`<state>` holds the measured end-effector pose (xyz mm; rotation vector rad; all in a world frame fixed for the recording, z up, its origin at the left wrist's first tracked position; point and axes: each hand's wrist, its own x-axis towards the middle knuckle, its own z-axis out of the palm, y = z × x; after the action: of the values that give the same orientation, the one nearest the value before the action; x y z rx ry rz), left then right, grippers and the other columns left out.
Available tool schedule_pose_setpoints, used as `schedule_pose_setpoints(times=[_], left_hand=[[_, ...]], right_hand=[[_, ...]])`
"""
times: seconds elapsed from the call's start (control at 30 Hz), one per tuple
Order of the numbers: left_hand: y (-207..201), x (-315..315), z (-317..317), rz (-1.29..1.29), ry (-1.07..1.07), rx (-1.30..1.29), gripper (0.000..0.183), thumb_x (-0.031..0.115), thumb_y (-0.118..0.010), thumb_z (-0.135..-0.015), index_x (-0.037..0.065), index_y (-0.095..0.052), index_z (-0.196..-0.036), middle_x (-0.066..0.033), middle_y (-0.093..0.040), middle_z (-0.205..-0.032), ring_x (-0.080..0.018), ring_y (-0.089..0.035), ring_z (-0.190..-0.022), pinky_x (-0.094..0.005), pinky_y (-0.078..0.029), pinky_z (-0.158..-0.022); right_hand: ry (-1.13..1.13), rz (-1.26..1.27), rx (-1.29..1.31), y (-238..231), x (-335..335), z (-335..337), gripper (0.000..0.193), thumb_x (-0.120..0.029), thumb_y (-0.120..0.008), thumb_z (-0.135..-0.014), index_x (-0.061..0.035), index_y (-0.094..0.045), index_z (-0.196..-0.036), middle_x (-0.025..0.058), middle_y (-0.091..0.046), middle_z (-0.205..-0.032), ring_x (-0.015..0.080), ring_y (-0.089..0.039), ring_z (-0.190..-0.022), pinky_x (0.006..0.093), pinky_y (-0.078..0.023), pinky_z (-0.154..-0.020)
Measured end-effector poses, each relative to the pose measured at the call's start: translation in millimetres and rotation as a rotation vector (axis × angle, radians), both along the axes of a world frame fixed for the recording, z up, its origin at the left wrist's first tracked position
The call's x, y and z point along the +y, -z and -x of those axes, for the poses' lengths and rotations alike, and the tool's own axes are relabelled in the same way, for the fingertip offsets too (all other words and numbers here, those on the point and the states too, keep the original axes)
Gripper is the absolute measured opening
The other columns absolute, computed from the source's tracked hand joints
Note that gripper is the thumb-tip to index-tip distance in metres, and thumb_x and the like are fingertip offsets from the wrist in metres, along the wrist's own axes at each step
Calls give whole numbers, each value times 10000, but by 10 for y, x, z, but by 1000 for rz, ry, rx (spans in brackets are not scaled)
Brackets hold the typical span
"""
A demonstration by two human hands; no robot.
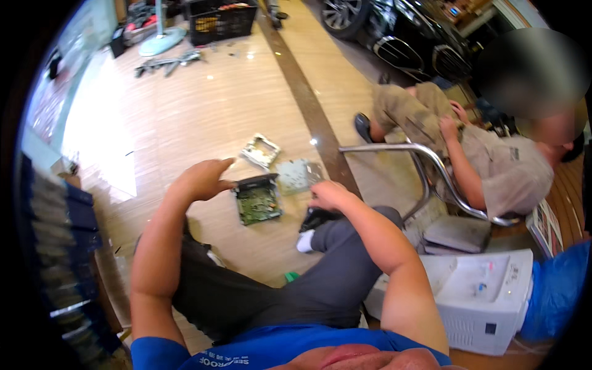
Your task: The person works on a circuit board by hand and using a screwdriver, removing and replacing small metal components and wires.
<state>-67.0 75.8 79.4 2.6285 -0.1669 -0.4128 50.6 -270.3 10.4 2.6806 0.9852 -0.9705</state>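
An opened electronic unit with a green circuit board [259, 205] and a dark strip along its far edge lies on the floor in front of me. My left hand [208, 179] hovers by its left side, thumb and fingers spread, with nothing in it. The thumb tip comes close to the unit's far left corner; whether they touch is unclear. To the right of the unit, near my shoe, is my right hand [328, 195], its fingers curled in. What it holds, if anything, is hidden. A flat pale metal plate [293, 176] rests just beyond, between the unit and my right hand.
A silvery frame-like part [260, 152] lies beyond the unit. At right, another person [505, 160] sits by a curved metal tube [425, 151]. A white water-dispenser-like appliance [478, 296] stands near my right elbow. Farther off are a black crate [222, 23] and metal pieces [168, 62].
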Motion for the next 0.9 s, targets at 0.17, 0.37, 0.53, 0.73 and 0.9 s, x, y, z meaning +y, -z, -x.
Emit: schedule_pose_setpoints(times=[0.17, 0.37, 0.53, 0.73, 0.9], left_hand=[[-64, 58, -22, 14, -63, 24, 585, 328, -639, -923, 63, -464, -1415, -214, -592, -1283, -379, -555, -1191, -442, -463, -993], [-217, 200, 173, 365, -217, -270, 551, 283, -651, -933, 66, -486, -1412, -193, -566, -1353, -342, -555, -1227, -419, -471, -1001], [-398, 232, 330, 381, -325, -164, 542, 279, -645, -942, 64, -489, -1415, -184, -595, -1328, -332, -601, -1172, -410, -495, -976], [-206, 188, 281, 71, -6, -103, 618, 346, -663, -917, 90, -458, -1442, -217, -610, -1288, -368, -632, -1084, -443, -487, -954], [222, 115, 101, -66, -115, -49, 559, 358, -621, -942, 95, -488, -1416, -235, -623, -1245, -411, -595, -1139, -456, -475, -978]], right_hand=[[-10, 66, -1, -19, 151, 96, 399, -443, -704, -836, -104, -709, -1047, 154, -700, -1059, 343, -653, -1024, 449, -523, -849], [-86, 57, -2, -74, 281, 162, 383, -429, -700, -850, -110, -709, -1061, 154, -701, -1061, 343, -653, -1021, 452, -520, -860], [-59, -77, 4, -193, 304, 259, 453, -455, -726, -821, -73, -697, -1062, 179, -695, -1056, 357, -651, -1011, 443, -521, -859], [-23, -190, 55, 58, 283, 243, 534, -513, -621, -880, 6, -687, -988, 255, -678, -1017, 409, -653, -946, 468, -517, -837], [40, -172, 37, 628, 183, 238, 375, -311, -469, -986, 33, -617, -1014, 295, -658, -1008, 460, -620, -983, 494, -479, -873]])
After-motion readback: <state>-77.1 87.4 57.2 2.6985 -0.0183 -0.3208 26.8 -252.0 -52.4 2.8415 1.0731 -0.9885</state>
